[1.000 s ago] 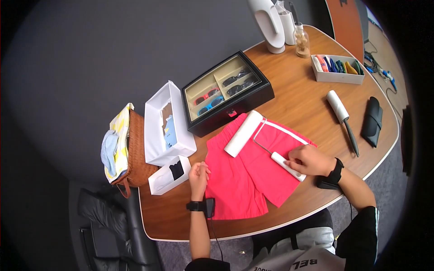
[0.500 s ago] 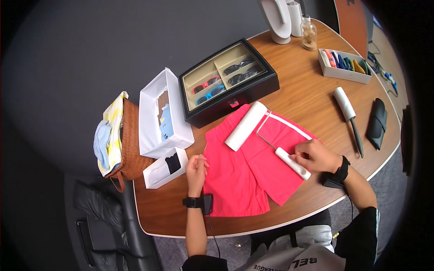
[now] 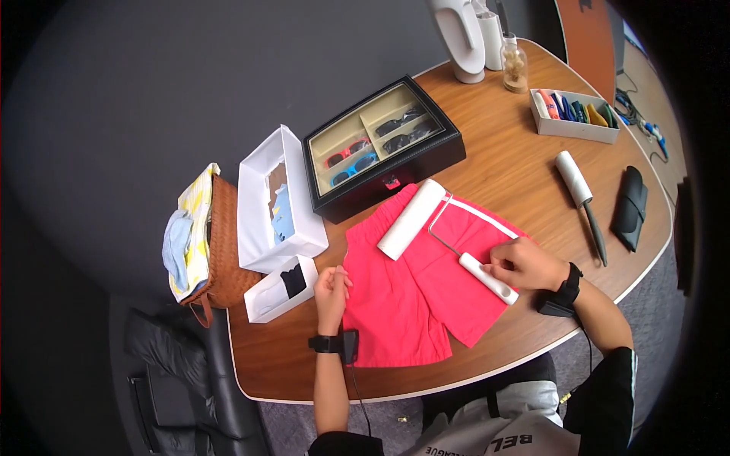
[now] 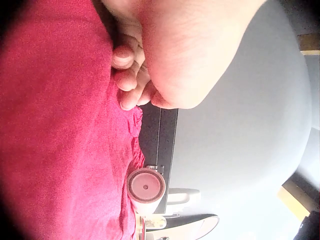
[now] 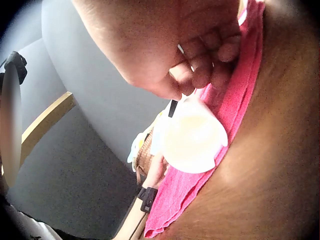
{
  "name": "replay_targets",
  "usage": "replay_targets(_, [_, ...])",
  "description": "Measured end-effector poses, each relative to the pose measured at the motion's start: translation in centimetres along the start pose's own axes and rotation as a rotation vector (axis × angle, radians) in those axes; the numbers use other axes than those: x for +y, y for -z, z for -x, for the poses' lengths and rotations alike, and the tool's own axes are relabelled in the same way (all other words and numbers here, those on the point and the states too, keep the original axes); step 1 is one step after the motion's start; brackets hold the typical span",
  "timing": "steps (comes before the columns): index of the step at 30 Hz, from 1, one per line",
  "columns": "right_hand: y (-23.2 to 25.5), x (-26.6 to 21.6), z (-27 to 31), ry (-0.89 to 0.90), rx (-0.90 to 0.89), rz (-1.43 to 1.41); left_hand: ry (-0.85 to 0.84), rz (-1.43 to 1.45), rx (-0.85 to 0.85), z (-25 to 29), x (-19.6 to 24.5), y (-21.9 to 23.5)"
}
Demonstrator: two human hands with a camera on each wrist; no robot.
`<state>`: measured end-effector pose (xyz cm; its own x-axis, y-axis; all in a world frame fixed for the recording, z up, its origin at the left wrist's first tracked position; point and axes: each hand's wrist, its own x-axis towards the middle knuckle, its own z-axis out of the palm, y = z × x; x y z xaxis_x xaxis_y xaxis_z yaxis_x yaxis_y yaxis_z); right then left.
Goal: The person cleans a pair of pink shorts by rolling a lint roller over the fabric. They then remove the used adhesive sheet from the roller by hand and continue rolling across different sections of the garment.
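Bright pink shorts (image 3: 394, 319) with a white side stripe lie flat on the wooden table. Across them rests a lint roller (image 3: 413, 220), its white roll toward the waistband and its white handle (image 3: 498, 289) toward the right leg. My right hand (image 3: 525, 264) rests beside that handle, fingers loosely curled; the right wrist view has the handle's pale end (image 5: 194, 142) just below the thumb and fingers. At the shorts' left edge lies my left hand (image 3: 331, 295), its fingers (image 4: 127, 80) loosely bent with nothing in them.
Behind the shorts stands a black display case (image 3: 395, 175) with sunglasses. To the left are two white boxes, one large (image 3: 308, 235) and one small (image 3: 293, 308), and a woven basket (image 3: 228, 251). A second lint roller (image 3: 574, 181), a black pouch (image 3: 630, 209) and a sock box (image 3: 574, 129) lie right.
The head view has shifted slightly. Both hands, the shorts and the lint roller keep nearly the same places.
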<state>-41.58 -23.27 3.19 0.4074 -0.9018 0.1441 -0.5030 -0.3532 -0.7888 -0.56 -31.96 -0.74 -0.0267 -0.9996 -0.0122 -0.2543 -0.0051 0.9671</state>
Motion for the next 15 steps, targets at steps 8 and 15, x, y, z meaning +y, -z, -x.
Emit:
replay_targets(8, [-0.01, -0.11, 0.01, 0.004, 0.004, 0.009, -0.002, 0.022, -0.004, 0.0, -0.24, 0.08])
replay_targets(15, [-0.05, 0.1, 0.02, 0.005, 0.0, 0.025, -0.009, 0.025, -0.007, -0.12, -0.49, 0.15])
